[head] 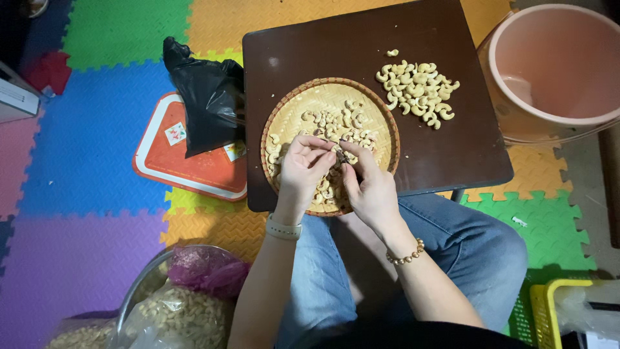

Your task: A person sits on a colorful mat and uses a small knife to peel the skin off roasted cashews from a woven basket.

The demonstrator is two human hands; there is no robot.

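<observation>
Both hands, left hand (302,167) and right hand (369,184), pinch one cashew nut (341,156) over the woven tray (381,116). Peeled cashews (418,86) lie on the dark table (310,52); many remain unpeeled.

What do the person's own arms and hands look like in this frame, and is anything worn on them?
Both forearms are bare, with no sleeves in view, and neither hand is gloved. The left hand has a pale, cream-coloured band around its wrist, like a watch strap. The right hand has a bracelet of round golden-brown beads at its wrist. No rings can be made out.
</observation>
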